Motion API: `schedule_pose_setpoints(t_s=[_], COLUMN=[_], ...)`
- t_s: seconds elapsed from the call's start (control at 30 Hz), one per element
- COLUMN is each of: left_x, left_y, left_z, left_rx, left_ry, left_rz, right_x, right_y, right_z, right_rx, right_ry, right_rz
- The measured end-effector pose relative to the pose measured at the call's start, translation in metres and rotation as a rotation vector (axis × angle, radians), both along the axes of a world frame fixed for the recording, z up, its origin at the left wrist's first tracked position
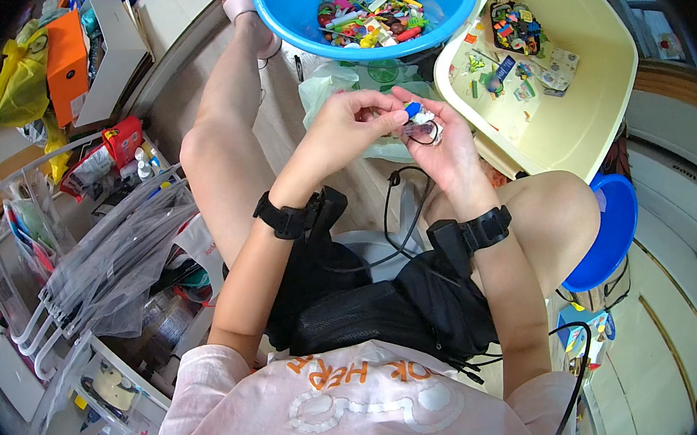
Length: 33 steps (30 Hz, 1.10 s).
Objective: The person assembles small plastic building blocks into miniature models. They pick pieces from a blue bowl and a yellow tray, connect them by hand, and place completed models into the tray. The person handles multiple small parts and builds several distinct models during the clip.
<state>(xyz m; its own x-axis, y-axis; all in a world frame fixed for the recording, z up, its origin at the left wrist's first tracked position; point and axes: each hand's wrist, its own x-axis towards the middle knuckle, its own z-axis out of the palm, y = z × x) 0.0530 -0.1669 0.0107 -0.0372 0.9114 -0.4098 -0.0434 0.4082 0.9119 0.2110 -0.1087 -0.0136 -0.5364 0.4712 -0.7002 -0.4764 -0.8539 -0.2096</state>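
My two hands meet in front of my knees, below the tubs. My left hand [353, 123] is closed in a pinch, thumb and forefinger at a small blue piece [412, 110]. Palm up, my right hand [449, 147] cups a little cluster of small items [422, 129]: something white, a clear purplish bit and a thin dark loop. Their exact kinds are too small to tell. Just beyond my hands stands a round blue tub [280, 19] with a heap of small colourful toys [378, 13] in it. To its right is a cream tub [584, 115] with a few scattered pieces and a small filled container [517, 27].
A pale plastic bag [319, 91] lies under the blue tub's near edge. A black cable [391, 196] loops between my knees. Another blue basin [610, 236] stands by my right knee. At left are a wire rack with plastic hangers [105, 268] and an orange box [66, 60].
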Motion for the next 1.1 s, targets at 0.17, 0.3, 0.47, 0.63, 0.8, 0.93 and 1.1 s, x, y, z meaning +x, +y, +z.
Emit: schedule_pose_setpoints(t_s=[0.17, 0.3, 0.47, 0.63, 0.8, 0.93, 1.1], left_x=[-0.011, -0.015, -0.021, -0.021, -0.004, 0.012, 0.018], left_y=[-0.007, -0.009, -0.015, -0.016, -0.006, 0.002, 0.004], left_z=[0.012, 0.016, 0.005, -0.004, 0.002, 0.006, 0.003], left_rx=[-0.183, -0.267, -0.159, -0.088, 0.243, 0.342, 0.293], left_ry=[-0.216, -0.238, 0.061, 0.406, 0.611, 0.641, 0.701], left_rz=[-0.020, -0.011, 0.043, 0.086, 0.056, -0.036, -0.093], right_x=[0.000, -0.002, 0.000, 0.001, 0.000, -0.003, -0.001], right_y=[-0.001, -0.001, 0.001, 0.001, 0.000, -0.003, -0.003], right_z=[0.007, 0.008, 0.002, -0.002, 0.001, 0.002, -0.003], right_rx=[0.044, 0.021, 0.008, -0.006, 0.020, 0.019, 0.042], right_ry=[0.002, -0.004, 0.043, 0.026, 0.007, -0.059, -0.013], right_rz=[0.072, 0.059, 0.026, 0.025, 0.019, -0.016, 0.000])
